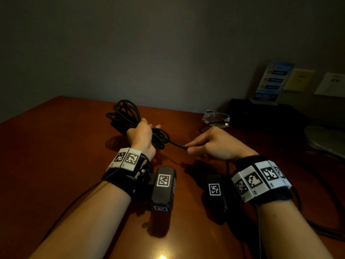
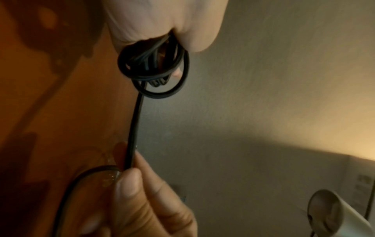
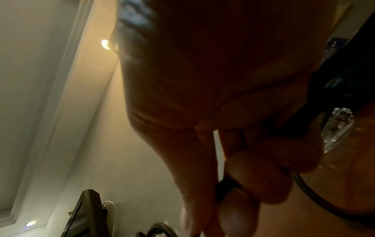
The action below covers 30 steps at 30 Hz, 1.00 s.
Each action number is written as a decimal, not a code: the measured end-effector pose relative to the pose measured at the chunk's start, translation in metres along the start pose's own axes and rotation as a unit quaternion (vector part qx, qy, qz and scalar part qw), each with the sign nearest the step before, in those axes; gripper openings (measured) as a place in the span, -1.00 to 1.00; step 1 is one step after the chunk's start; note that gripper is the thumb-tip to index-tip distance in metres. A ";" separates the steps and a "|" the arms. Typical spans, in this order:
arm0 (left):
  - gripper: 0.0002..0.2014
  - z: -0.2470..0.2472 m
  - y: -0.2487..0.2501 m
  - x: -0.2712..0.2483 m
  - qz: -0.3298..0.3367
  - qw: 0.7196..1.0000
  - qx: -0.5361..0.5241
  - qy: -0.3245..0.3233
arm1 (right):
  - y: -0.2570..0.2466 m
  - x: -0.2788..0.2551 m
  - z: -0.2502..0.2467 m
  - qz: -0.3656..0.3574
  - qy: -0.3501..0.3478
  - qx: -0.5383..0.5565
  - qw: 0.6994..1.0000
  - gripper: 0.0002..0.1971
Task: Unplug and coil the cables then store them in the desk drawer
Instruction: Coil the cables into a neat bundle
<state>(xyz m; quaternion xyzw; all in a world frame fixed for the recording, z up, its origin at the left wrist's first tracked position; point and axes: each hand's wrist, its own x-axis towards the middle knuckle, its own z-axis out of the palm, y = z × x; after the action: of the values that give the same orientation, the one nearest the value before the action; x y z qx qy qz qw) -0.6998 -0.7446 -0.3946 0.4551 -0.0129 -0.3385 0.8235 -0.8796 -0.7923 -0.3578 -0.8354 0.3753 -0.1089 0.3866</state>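
A bundle of black cable loops (image 1: 127, 116) stands above the brown desk (image 1: 56, 146), gripped round its middle by my left hand (image 1: 143, 135). In the left wrist view the coil (image 2: 154, 72) bulges out of that fist. One straight strand (image 1: 176, 144) runs from the coil to my right hand (image 1: 211, 144), which pinches it between thumb and fingers. The same strand (image 2: 134, 128) shows taut in the left wrist view, with a slack loop (image 2: 81, 178) trailing onto the desk. In the right wrist view my curled fingers (image 3: 259, 181) hide most of the cable. No drawer is in view.
A clear glass block (image 1: 216, 118) lies on the desk behind my right hand. A black box (image 1: 261, 113) with a blue leaflet stand (image 1: 270, 83) sits at the back right. White wall sockets (image 1: 332, 85) are on the right wall, and a grey lamp base (image 1: 324, 141) at the right edge.
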 end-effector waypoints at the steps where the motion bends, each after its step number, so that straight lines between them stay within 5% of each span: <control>1: -0.61 0.000 0.001 0.002 0.002 1.000 -0.012 0.010 | 0.000 0.000 -0.001 0.002 -0.001 0.003 1.000 -0.86; 6: -0.73 -0.003 0.007 0.005 -0.035 0.998 -0.052 0.006 | -0.002 0.001 0.003 0.019 -0.026 -0.032 0.999 -0.87; 10: -0.63 0.000 0.004 0.000 -0.044 0.998 -0.043 -0.012 | -0.008 0.003 0.010 0.029 -0.052 -0.120 0.991 -0.88; 21: -0.87 0.002 -0.015 -0.018 0.086 0.966 0.224 -0.098 | -0.013 -0.007 0.004 -0.030 -0.048 -0.112 0.992 -0.88; 26: -0.56 -0.001 -0.013 -0.015 0.127 0.936 0.301 -0.133 | -0.014 -0.005 0.005 -0.085 -0.018 -0.105 0.991 -0.85; 30: -0.41 -0.002 -0.006 -0.022 0.126 0.891 0.358 -0.250 | -0.013 -0.002 0.005 -0.113 0.020 -0.106 0.988 -0.86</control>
<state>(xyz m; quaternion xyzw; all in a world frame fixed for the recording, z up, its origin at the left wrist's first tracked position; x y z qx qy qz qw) -0.7195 -0.7326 -0.3939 0.6137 -0.3959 -0.3066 0.6104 -0.8723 -0.7827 -0.3513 -0.9063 0.2959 -0.1284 0.2731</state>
